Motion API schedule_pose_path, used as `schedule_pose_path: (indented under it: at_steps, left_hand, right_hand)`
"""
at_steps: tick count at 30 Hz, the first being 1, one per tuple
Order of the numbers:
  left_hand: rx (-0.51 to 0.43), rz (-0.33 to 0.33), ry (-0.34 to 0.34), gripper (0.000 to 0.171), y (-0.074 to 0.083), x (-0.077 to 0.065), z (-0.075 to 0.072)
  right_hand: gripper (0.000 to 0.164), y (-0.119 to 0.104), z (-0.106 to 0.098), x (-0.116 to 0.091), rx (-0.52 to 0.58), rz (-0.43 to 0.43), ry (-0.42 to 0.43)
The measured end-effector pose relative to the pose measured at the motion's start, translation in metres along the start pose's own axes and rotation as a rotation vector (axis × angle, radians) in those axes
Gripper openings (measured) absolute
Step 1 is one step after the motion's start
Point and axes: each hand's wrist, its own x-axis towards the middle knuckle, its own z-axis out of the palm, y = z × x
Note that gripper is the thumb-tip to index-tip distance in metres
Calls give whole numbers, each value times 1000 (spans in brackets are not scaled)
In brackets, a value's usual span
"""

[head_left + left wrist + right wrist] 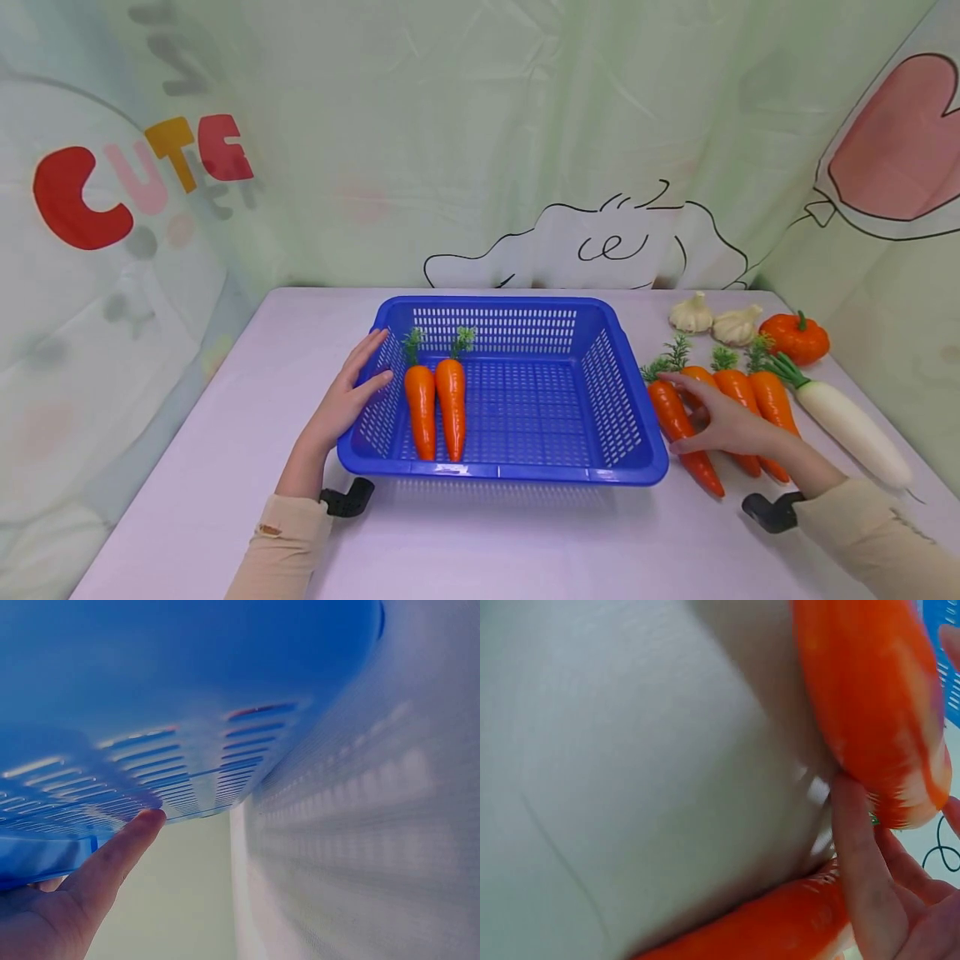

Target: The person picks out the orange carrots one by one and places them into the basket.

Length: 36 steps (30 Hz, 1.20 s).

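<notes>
A blue plastic basket (501, 473) with slotted walls holds two orange carrots with green tops, a left carrot (421, 408) and a right carrot (451, 404). My left hand (347, 398) rests against its left side, fingers fairly straight at the rim; one straight finger touches the slotted outer wall in the left wrist view. To the right of the basket, my right hand (723, 421) holds the nearest carrot (670, 407), its thumb and fingers around the sides. In the right wrist view, fingers (859, 840) press close to that carrot's thick end (877, 712).
Several more carrots (772, 400) lie beside and partly under my right hand. A white radish (855, 433) lies at the far right. Two garlic bulbs (692, 314) and an orange pumpkin (795, 337) sit behind. A printed curtain (390, 150) hangs behind the white table (480, 550).
</notes>
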Motion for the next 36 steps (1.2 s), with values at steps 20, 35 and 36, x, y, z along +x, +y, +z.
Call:
schedule_pose_path:
  at_steps: [20, 35, 36]
  left_hand:
    - [-3, -10, -1, 56, 1, 0, 1]
    - [-13, -21, -3, 55, 3, -1, 0]
    - [-11, -22, -3, 55, 3, -1, 0]
  right_hand:
    - [96, 5, 6, 3, 32, 29, 8]
    - [95, -5, -5, 1, 190, 34, 18]
    - [95, -6, -6, 1, 199, 38, 16]
